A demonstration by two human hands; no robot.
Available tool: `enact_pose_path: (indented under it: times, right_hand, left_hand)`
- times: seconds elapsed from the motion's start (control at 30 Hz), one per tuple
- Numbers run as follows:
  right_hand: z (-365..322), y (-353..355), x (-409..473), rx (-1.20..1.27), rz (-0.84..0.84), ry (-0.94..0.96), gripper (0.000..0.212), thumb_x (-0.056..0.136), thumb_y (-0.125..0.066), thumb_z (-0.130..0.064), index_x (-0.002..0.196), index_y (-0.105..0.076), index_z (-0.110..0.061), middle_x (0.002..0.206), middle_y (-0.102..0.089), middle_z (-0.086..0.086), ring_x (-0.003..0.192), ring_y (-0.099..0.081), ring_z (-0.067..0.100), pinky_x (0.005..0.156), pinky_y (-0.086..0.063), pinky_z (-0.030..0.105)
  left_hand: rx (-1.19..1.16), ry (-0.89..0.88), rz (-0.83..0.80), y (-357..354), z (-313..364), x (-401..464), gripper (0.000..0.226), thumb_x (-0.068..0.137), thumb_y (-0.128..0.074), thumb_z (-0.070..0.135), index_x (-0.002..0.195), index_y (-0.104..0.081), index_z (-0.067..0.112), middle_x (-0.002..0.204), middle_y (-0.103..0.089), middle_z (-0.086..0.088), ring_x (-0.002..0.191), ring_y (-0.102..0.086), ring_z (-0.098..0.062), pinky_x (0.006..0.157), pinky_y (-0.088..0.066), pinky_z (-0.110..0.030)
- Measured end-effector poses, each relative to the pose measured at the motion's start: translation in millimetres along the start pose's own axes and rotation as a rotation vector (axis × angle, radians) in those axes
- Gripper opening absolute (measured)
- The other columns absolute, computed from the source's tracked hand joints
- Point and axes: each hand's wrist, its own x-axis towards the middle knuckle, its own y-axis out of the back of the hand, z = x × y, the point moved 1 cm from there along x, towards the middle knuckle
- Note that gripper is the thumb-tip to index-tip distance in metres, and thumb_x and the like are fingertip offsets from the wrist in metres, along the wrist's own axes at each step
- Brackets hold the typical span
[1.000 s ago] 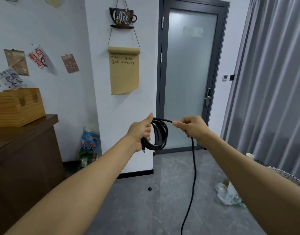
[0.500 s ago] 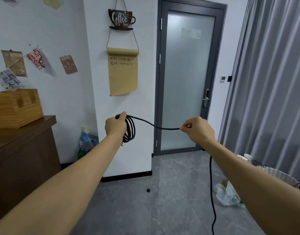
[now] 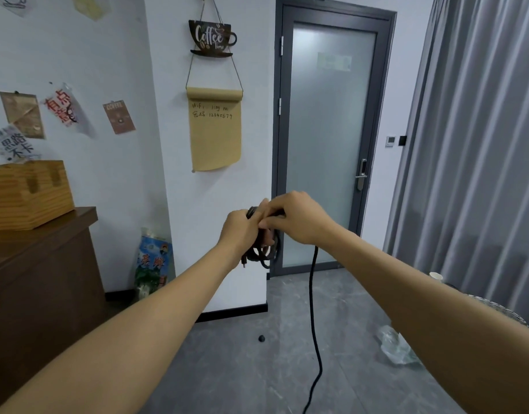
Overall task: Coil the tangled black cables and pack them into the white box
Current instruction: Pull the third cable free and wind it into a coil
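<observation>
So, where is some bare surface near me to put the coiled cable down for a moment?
The dark brown wooden counter top is bare to the right of the light wooden box. The grey tiled floor is bare between the small black knob and the hanging black cable; the crumpled clear plastic bag crowds the right.

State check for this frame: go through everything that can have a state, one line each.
Left hand: grips the coil.
Right hand: grip closed on the cable at the coil's top.
Coil: partly wound, held in the air.
Cable: loose tail hangs to the floor, not yet wound.
Door: closed.
Curtain: drawn.
Paper roll: partly unrolled, hanging on the wall.
</observation>
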Motion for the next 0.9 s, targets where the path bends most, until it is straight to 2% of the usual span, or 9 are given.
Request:
enact_pose_path:
  times: [0.1,0.2,0.3,0.43,0.6,0.7,0.77,0.83,0.9]
  right_hand:
    - [8.7,-0.1,-2.4,0.071,0.035,-0.040,0.013,0.083,-0.069,-0.027,0.079,-0.067,-0.015,0.060,-0.057,-0.003,0.055,-0.047,0.010,0.060,-0.042,0.032]
    - [14.5,3.5,-5.0,0.125,0.075,-0.078,0.018,0.079,-0.074,-0.029,0.081,-0.064,-0.013,0.062,-0.054,-0.008,0.055,-0.046,0.004,0.055,-0.035,0.016]
    - [23.2,9.2,-8.2,0.142,0.024,-0.139,0.027,0.074,-0.078,-0.028,0.087,-0.059,-0.012,0.069,-0.056,-0.004,0.060,-0.047,0.007,0.057,-0.037,0.020]
    - [33.4,4.1,-12.9,-0.035,-0.083,-0.175,0.030,0.075,-0.077,-0.027,0.086,-0.053,-0.011,0.068,-0.049,-0.004,0.058,-0.044,0.012,0.051,-0.034,0.020]
    - [38.9,12.4,-12.9,-0.150,-0.044,-0.094,0.016,0.084,-0.067,-0.018,0.090,-0.057,-0.007,0.073,-0.053,-0.002,0.065,-0.048,0.016,0.052,-0.035,0.018]
    - [40.3,20.9,-12.6,-0.141,-0.038,-0.091,0.022,0.083,-0.070,-0.022,0.088,-0.051,-0.014,0.075,-0.051,-0.004,0.067,-0.048,0.016,0.053,-0.035,0.019]
    - [41.4,22.6,-13.0,-0.131,-0.039,-0.096,0.026,0.082,-0.071,-0.025,0.089,-0.049,-0.014,0.078,-0.053,-0.003,0.068,-0.047,0.016,0.055,-0.037,0.020]
    - [42.0,21.5,-13.2,-0.123,-0.054,-0.082,0.021,0.084,-0.068,-0.026,0.091,-0.053,-0.014,0.084,-0.058,0.000,0.072,-0.051,0.018,0.059,-0.040,0.022]
    - [42.2,18.3,-13.9,-0.078,-0.088,-0.071,0.018,0.087,-0.064,-0.026,0.099,-0.059,-0.012,0.089,-0.063,0.001,0.078,-0.055,0.019,0.065,-0.043,0.025]
  left_hand:
    - [-0.121,0.066,-0.105,-3.4,2.8,-7.0,0.051,0.093,-0.044,0.052,0.069,-0.056,0.009,0.046,-0.054,0.003,0.040,-0.054,-0.009,0.044,-0.044,-0.017]
    - [-0.178,0.142,-0.189,-7.7,4.2,-11.7,0.050,0.093,-0.041,0.056,0.064,-0.047,0.016,0.042,-0.042,0.008,0.038,-0.042,-0.009,0.044,-0.037,-0.018]
    - [-0.275,0.197,-0.180,-10.7,5.9,-13.8,0.048,0.092,-0.043,0.056,0.064,-0.046,0.017,0.042,-0.037,0.008,0.036,-0.036,-0.007,0.044,-0.036,-0.018]
    - [-0.267,0.197,-0.201,-12.4,5.6,-13.6,0.045,0.091,-0.046,0.055,0.067,-0.044,0.017,0.042,-0.036,0.008,0.037,-0.034,-0.007,0.046,-0.034,-0.019]
    - [-0.224,0.199,-0.284,-12.7,2.7,-14.5,0.046,0.089,-0.048,0.056,0.065,-0.040,0.017,0.043,-0.031,0.008,0.036,-0.031,-0.008,0.042,-0.033,-0.017]
    - [-0.245,0.221,-0.358,-11.3,5.1,-14.3,0.045,0.088,-0.048,0.056,0.064,-0.041,0.018,0.041,-0.027,0.009,0.035,-0.027,-0.007,0.044,-0.030,-0.017]
    - [-0.284,0.215,-0.396,-10.7,6.7,-15.0,0.042,0.089,-0.050,0.049,0.060,-0.042,0.019,0.040,-0.025,0.010,0.034,-0.024,-0.006,0.042,-0.027,-0.017]
    - [-0.294,0.185,-0.425,-8.7,6.5,-14.0,0.042,0.091,-0.054,0.034,0.050,-0.052,0.022,0.040,-0.023,0.009,0.033,-0.022,-0.005,0.040,-0.026,-0.016]
    - [-0.259,0.151,-0.437,-5.6,5.3,-13.2,0.036,0.090,-0.058,0.018,0.054,-0.059,0.021,0.040,-0.023,0.008,0.032,-0.022,-0.005,0.039,-0.025,-0.016]
